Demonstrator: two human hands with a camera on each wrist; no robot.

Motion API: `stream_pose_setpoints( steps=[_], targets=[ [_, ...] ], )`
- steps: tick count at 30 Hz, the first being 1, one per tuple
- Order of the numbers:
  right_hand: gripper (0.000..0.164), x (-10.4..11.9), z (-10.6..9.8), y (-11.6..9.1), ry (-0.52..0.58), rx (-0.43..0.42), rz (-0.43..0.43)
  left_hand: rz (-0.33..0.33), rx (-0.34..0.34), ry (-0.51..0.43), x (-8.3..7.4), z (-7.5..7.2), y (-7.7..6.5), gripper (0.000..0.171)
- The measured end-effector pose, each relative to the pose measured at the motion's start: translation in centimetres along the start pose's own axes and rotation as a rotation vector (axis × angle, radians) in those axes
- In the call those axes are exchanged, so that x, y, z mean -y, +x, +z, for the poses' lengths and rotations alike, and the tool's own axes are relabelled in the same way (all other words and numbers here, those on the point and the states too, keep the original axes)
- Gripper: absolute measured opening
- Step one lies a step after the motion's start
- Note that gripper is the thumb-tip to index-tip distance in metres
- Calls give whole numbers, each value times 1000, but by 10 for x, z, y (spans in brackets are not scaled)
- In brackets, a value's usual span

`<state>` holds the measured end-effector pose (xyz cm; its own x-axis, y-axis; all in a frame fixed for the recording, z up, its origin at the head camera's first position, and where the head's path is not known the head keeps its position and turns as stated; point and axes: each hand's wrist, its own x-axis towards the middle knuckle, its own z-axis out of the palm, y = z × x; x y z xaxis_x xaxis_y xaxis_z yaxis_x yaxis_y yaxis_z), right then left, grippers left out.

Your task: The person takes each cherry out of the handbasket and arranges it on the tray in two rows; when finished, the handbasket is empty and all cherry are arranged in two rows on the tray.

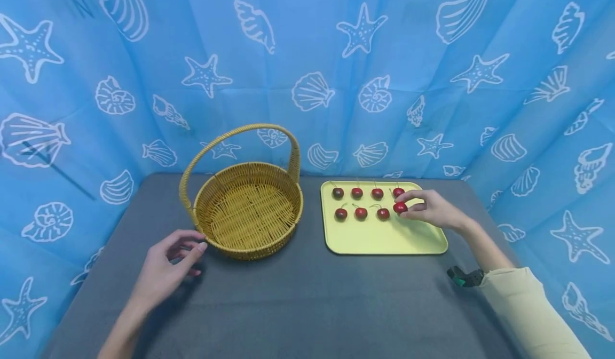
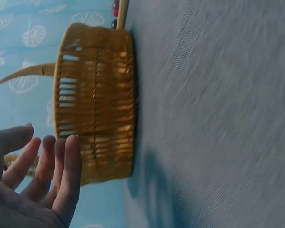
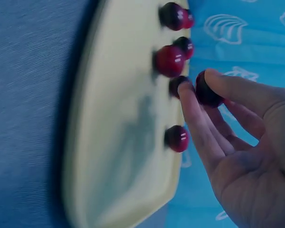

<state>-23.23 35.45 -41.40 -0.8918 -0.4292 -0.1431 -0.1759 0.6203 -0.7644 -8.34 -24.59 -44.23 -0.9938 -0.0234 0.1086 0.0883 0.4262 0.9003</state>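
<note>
Over the right part of the yellow tray (image 1: pixel 384 244), my right hand (image 1: pixel 436 209) pinches a red cherry (image 1: pixel 400 207) between thumb and fingers. In the right wrist view that cherry (image 3: pixel 206 91) looks dark and is lifted above the tray surface. Several other cherries with stems, such as this one (image 1: pixel 361 213), lie on the tray in two rows. My left hand (image 1: pixel 165 263), fingers loosely bent and holding nothing, is beside the front left rim of a round wicker basket (image 1: pixel 250 249). The basket's inside shows only bare woven cane.
A tall arched handle (image 1: pixel 240 129) rises over the basket. Both basket and tray stand on a grey cloth-covered table (image 1: pixel 288 305), basket left, tray right. Blue curtains (image 1: pixel 326 33) with white shell and starfish prints enclose the back and sides.
</note>
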Motion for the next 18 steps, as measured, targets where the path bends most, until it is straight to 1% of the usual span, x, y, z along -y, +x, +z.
stream_pose_setpoints(
  steps=[2,8,11,15,18],
  targets=[
    [37,-7,3,1,-13,-15,4,21,-7,29,0,-7,1,26],
    [35,-25,11,7,-122,-85,-50,69,-39,121,-1,-29,8,24],
    [35,-30,13,9,-144,-110,-50,86,-51,167,-1,-38,11,24],
    [37,-34,13,9,-140,-109,-51,114,-73,231,-1,-49,18,24],
    [39,-31,8,5,-157,-104,-47,147,-115,308,-2,-59,24,25]
  ],
)
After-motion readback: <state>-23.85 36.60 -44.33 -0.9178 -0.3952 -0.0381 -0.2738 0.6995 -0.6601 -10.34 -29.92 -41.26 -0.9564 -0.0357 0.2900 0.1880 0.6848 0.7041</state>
